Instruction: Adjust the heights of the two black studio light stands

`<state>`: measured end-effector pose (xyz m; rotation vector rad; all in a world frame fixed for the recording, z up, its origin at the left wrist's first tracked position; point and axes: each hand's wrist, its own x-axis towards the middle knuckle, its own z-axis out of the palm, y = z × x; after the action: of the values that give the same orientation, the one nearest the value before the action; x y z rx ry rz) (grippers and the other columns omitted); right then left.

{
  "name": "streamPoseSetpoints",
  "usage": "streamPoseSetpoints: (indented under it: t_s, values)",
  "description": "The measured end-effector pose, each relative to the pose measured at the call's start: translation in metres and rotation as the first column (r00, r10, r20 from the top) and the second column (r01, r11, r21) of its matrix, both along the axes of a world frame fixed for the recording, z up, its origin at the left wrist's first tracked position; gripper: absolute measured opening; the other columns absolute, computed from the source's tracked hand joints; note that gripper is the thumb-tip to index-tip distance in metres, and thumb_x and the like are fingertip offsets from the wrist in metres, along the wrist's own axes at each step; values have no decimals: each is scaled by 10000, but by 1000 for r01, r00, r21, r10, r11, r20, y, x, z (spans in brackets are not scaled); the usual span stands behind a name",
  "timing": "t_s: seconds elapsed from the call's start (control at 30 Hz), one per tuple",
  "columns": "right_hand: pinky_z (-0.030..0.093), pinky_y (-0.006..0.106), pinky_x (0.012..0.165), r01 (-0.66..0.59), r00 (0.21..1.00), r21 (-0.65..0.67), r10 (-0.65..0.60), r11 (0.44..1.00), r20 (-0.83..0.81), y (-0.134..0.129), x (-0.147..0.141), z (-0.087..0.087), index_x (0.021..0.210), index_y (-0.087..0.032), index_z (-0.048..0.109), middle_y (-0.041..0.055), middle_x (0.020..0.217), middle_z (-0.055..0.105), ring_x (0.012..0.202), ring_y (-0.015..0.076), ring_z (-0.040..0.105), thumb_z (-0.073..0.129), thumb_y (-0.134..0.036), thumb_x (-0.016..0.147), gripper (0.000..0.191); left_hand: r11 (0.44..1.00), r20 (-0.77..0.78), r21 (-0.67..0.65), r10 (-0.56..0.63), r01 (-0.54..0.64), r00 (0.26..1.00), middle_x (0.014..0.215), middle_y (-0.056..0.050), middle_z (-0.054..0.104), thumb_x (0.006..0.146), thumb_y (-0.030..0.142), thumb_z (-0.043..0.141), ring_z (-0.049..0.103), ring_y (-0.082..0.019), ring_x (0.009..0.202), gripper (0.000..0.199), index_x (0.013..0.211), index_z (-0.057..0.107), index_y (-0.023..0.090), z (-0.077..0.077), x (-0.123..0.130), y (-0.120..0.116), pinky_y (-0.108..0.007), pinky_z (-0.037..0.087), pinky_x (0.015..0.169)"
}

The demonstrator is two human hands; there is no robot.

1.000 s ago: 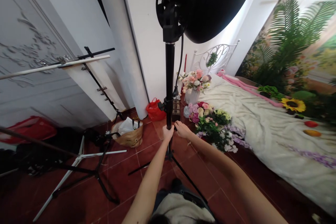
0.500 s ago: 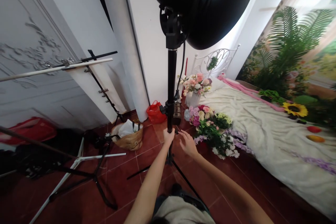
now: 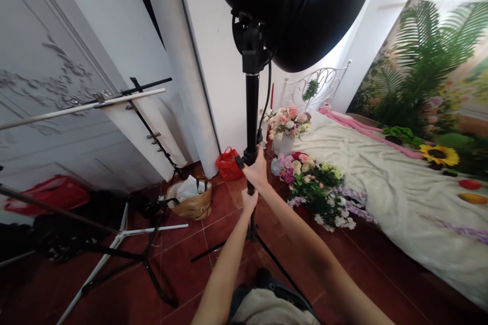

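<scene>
A black light stand rises upright in front of me, with a large black lamp head on top. My left hand is wrapped round the pole low down. Just above it, my right hand grips the stand beneath the black collar and its knob; part of its fingers is hidden behind the pole. A black cable hangs beside the pole. The stand's legs spread over the red tiled floor.
To the right are a bed with a cream blanket and bunches of flowers. Left of the stand are a red bag, a woven basket, a white stand leg and a horizontal white pole.
My right hand, open beside the pole before, has moved up and left and closed on the stand near the collar. My left hand still holds the pole. The view has shifted slightly.
</scene>
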<state>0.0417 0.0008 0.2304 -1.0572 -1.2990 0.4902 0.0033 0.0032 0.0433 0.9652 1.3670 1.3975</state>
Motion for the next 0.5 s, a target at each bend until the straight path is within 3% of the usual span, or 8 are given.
streamPoseSetpoints:
  t_s: [0.1,0.2,0.37,0.5]
  values:
    - [462,252,626,-72,997,13,72,997,27,7,9,1,1023,-196,427,-27,758,564,648,130,552,657,-339,678,439,996,-22,56,-69,70,997,552,-18,572,609,326,676,510,-129,530,220,574,570,136,-8,-4,-1,-243,409,534]
    - [456,249,634,-105,994,41,104,994,29,9,11,16,1040,-197,416,-27,764,552,648,123,543,648,-354,687,451,987,-37,108,-115,119,993,666,-24,620,595,355,720,554,-138,611,272,711,601,140,-15,-9,-7,-244,447,601]
    - [452,270,664,-18,1000,115,15,993,24,8,6,50,1023,-198,412,-2,807,548,701,141,541,630,-360,715,411,980,-117,139,-128,144,985,859,-51,657,615,363,742,611,-177,837,358,882,603,169,-31,-16,-20,-301,470,803]
    - [447,269,663,-15,999,103,11,995,40,6,7,50,1014,-199,404,-6,804,538,697,138,531,641,-332,707,410,975,-130,149,-143,162,981,896,-48,651,657,376,715,615,-175,868,363,929,573,183,-45,-17,-19,-320,463,840]
